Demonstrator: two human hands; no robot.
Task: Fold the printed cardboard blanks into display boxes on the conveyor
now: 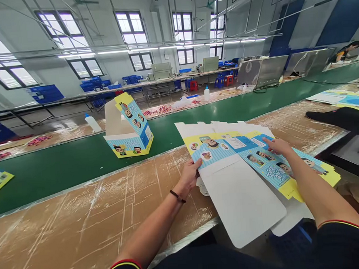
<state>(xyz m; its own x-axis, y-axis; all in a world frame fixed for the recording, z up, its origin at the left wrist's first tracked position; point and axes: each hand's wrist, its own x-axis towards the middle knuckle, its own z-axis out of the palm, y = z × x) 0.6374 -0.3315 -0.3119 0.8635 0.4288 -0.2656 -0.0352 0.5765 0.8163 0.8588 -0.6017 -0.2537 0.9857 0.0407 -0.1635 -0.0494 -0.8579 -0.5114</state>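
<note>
My left hand (189,176), with a dark band at the wrist, grips the left edge of a flat printed cardboard box blank (211,149). Its thumb lies on top of the blue and yellow print. A big plain white flap (241,195) hangs toward me over the table's front edge. My right hand (279,146) touches the blue printed panels farther right, index finger stretched out and the other fingers partly hidden. Another printed blank seems to lie beneath, its white flap showing at lower right. A folded-up printed box (133,133) stands with its lid raised on the green belt.
The green conveyor belt (63,174) runs behind the brown-covered table (96,220). White glue bottles (93,122) stand along the far side, with small pink pieces (40,139). More printed sheets (347,98) and a black object (339,118) lie at right. A person (346,51) works far right.
</note>
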